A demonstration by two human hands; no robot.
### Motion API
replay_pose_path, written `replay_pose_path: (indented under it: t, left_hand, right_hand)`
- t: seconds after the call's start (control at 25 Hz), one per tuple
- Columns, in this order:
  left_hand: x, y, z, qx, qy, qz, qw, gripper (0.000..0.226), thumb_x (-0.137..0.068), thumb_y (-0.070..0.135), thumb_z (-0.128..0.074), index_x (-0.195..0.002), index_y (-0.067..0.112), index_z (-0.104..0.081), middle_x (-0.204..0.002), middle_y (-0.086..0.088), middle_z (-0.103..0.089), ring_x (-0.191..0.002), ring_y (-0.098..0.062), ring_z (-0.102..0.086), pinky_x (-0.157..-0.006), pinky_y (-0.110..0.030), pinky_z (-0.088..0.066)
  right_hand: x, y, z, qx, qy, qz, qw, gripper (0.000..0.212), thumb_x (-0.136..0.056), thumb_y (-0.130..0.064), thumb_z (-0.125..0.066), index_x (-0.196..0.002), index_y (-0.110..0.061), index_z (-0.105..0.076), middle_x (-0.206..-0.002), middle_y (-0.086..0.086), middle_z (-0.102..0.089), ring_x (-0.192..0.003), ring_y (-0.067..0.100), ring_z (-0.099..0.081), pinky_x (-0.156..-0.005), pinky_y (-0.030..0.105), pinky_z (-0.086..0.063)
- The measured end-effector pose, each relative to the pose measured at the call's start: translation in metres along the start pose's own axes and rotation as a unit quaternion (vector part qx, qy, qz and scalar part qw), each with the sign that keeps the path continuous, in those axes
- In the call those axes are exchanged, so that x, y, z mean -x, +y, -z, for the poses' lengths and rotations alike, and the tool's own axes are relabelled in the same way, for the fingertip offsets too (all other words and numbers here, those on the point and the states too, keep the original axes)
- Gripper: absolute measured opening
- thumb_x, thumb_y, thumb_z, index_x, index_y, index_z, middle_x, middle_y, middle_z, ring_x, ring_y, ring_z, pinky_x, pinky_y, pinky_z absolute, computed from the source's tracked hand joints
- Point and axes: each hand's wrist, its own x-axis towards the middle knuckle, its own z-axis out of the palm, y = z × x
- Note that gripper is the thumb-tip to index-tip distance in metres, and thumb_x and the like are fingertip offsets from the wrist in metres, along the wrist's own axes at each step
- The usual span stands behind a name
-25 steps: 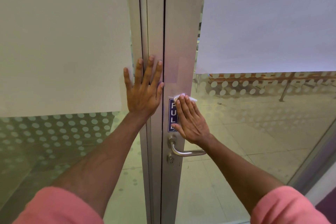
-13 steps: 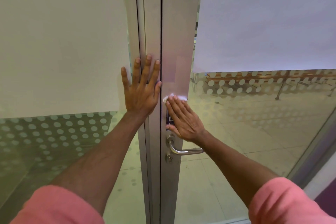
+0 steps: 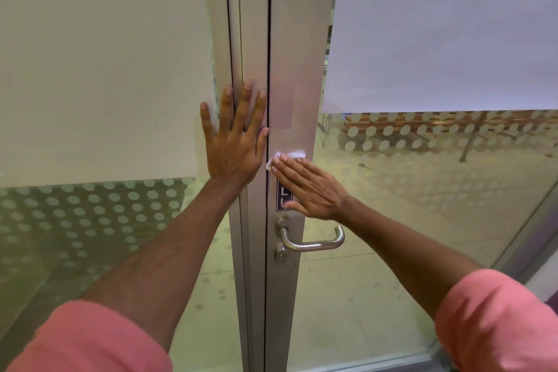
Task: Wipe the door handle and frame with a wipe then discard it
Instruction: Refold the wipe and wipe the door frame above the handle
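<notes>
A glass door with a brushed aluminium frame [image 3: 297, 54] stands right in front of me. Its silver lever handle [image 3: 314, 243] sits below a blue sign [image 3: 283, 195], with a keyhole [image 3: 280, 257] under it. My right hand [image 3: 311, 189] lies flat on the frame above the handle, pressing a white wipe [image 3: 290, 156] whose edge shows past the fingertips; the hand hides most of the sign. My left hand [image 3: 234, 137] rests flat with fingers spread on the fixed frame [image 3: 241, 39] left of the door gap.
Frosted panels and dot patterns cover the glass on both sides [image 3: 90, 69] [image 3: 447, 24]. Through the right pane I see a tiled floor and a wooden bench [image 3: 422, 124]. A dark door edge [image 3: 531, 238] slants at the far right.
My right hand has slid the wipe leftward across the frame, toward the door gap, and now covers the top of the blue sign. The left hand stays put.
</notes>
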Motion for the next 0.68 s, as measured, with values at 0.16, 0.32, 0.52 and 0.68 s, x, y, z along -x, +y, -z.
replay_pose_path:
  t: [0.16,0.32,0.52,0.68]
  left_hand:
    - [0.001,-0.001,-0.001,-0.005,-0.002,0.001,1.0,0.059,-0.107,0.047,-0.02,-0.158,0.025,-0.001,-0.162,-0.006,-0.017,-0.149,-0.03,-0.015,-0.119,-0.053,0.011]
    - [0.0,0.0,-0.002,-0.008,-0.001,-0.001,1.0,0.059,-0.107,0.046,-0.02,-0.158,0.024,-0.001,-0.162,-0.007,-0.018,-0.148,-0.031,-0.016,-0.119,-0.053,0.011]
    - [0.0,0.0,-0.001,-0.002,-0.003,0.006,1.0,0.058,-0.107,0.046,-0.019,-0.157,0.024,0.0,-0.162,-0.008,-0.022,-0.148,-0.031,-0.016,-0.119,-0.053,0.013]
    - [0.0,0.001,0.0,0.0,-0.01,0.005,1.0,0.058,-0.106,0.046,-0.019,-0.157,0.024,0.0,-0.163,-0.007,-0.022,-0.149,-0.031,-0.016,-0.119,-0.053,0.011]
  right_hand:
    - [0.035,-0.023,-0.02,0.015,-0.051,0.042,0.998,0.069,-0.1,-0.054,-0.01,-0.152,-0.01,0.0,-0.161,0.009,0.002,-0.149,0.019,0.017,-0.122,0.033,0.015]
    - [0.007,0.001,-0.006,0.026,-0.003,0.012,1.0,0.07,-0.1,-0.055,-0.006,-0.153,-0.01,0.006,-0.161,0.011,0.012,-0.15,0.021,0.013,-0.123,0.034,0.011]
    - [-0.01,0.001,-0.001,-0.002,0.04,-0.051,0.998,0.075,-0.099,-0.058,-0.009,-0.153,-0.008,0.006,-0.161,0.012,0.012,-0.151,0.023,0.005,-0.123,0.036,0.008]
    - [0.036,-0.027,-0.025,0.0,-0.024,0.032,0.999,0.07,-0.101,-0.053,-0.014,-0.153,-0.008,0.002,-0.161,0.01,0.016,-0.15,0.021,0.011,-0.122,0.034,0.014]
